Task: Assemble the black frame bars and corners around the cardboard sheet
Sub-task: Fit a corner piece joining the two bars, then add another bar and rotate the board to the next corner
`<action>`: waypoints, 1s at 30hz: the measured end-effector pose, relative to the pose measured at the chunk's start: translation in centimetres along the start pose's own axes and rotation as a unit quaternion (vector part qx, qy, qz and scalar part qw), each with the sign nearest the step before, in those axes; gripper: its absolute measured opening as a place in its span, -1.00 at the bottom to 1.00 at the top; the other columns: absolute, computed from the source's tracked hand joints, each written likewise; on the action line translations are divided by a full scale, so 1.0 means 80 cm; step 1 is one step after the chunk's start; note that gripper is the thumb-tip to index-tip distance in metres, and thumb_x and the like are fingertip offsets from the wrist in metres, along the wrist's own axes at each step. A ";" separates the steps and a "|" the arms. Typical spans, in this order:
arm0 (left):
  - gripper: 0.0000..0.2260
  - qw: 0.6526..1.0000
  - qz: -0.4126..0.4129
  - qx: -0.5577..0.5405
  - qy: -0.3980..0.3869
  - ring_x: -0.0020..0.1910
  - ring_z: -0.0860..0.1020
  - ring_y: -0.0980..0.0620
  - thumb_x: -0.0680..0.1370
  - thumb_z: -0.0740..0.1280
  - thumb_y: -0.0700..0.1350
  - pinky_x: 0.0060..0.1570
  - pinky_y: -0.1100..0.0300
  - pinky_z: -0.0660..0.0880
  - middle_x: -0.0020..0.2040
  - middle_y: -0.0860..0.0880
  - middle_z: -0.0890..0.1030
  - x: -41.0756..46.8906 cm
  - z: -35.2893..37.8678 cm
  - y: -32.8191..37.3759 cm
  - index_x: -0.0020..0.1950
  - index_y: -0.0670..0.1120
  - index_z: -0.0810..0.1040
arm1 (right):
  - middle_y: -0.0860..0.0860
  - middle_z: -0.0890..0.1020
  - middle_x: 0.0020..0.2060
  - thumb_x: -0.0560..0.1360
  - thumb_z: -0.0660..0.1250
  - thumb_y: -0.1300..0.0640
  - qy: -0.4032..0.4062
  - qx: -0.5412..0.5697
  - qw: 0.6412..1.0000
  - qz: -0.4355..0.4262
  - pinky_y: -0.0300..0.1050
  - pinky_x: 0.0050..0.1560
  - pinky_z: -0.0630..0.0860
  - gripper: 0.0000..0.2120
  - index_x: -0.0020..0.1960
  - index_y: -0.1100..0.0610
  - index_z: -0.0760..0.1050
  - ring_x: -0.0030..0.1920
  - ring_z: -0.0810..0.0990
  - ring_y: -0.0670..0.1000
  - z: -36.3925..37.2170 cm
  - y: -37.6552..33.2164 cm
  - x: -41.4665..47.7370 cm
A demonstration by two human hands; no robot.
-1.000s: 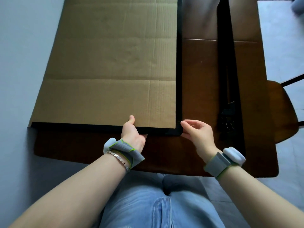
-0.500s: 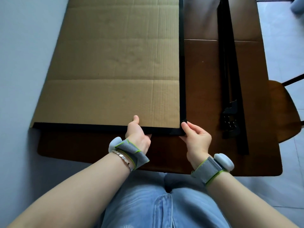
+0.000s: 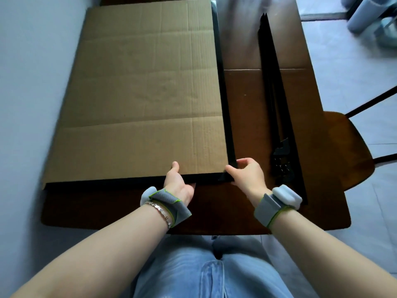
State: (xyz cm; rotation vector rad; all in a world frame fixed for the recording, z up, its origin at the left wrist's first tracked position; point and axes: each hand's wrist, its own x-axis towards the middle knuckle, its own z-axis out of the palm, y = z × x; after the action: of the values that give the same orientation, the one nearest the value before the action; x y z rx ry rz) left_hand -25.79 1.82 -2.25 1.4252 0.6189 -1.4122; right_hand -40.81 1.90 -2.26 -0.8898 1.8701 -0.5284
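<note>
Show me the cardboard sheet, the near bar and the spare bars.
cardboard sheet (image 3: 146, 87): head view, middle of top face.
near bar (image 3: 129, 181): head view, its left stretch.
spare bars (image 3: 277, 93): head view, mid-length.

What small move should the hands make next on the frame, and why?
Probably press the corner fully together: the right hand pinches it where near bar and right bar meet, and the left hand grips the near bar on the cardboard sheet.

Dark brown wooden table (image 3: 214, 211), centre. Wooden chair seat (image 3: 348, 147) on thin black legs, 3 o'clock, just beside the table edge. Pale tiled floor (image 3: 343, 61), 2 o'clock. Pale cylindrical objects (image 3: 365, 14), blurred, 1 o'clock. Plain light wall (image 3: 25, 82), 9 o'clock.
</note>
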 end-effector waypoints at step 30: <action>-0.91 0.975 -0.060 0.210 -0.038 -0.18 0.60 -0.11 0.52 0.15 -0.19 -0.27 0.13 0.46 -0.11 -0.20 0.57 -0.056 0.045 -0.059 0.00 -0.15 0.36 | 0.18 0.55 -0.07 0.48 0.27 0.08 0.065 -0.042 0.997 -0.003 0.05 -0.12 0.50 -0.64 0.21 0.24 0.37 -0.18 0.53 0.16 -0.152 -0.036 0.087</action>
State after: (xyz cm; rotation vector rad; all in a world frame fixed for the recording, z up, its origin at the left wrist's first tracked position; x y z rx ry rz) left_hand -32.32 1.64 1.23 1.6717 0.3726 -1.7594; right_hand -52.59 -5.52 1.03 -0.9351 2.0210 -0.5256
